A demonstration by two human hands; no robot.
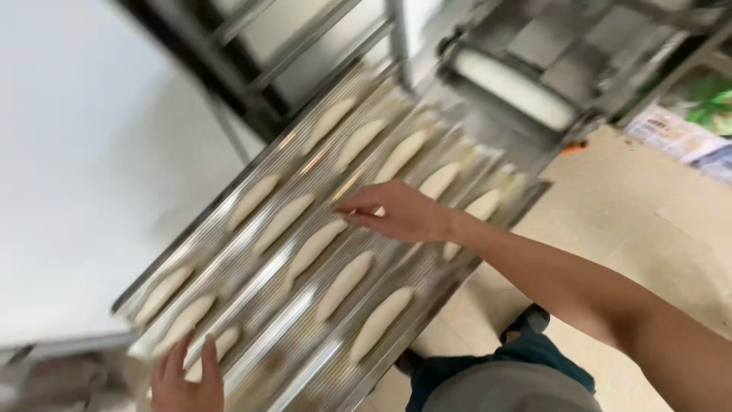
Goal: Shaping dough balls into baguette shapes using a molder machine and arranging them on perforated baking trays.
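Dough pieces (345,283) lie in rows along the grooves of a corrugated metal tray (305,358). The right hand (400,212) reaches over the tray's middle, fingers narrow, tips touching one piece (314,248). The left hand (187,378) rests on the tray's near corner, fingers spread.

You get bright, even light from overhead and soft, faint shadows. The white wall (69,152) at left is nearly blown out. Glare streaks run along the ribbed metal tray (305,358). Motion blur smears the whole frame, worst on the machine (526,84) at top; nothing is sharp.
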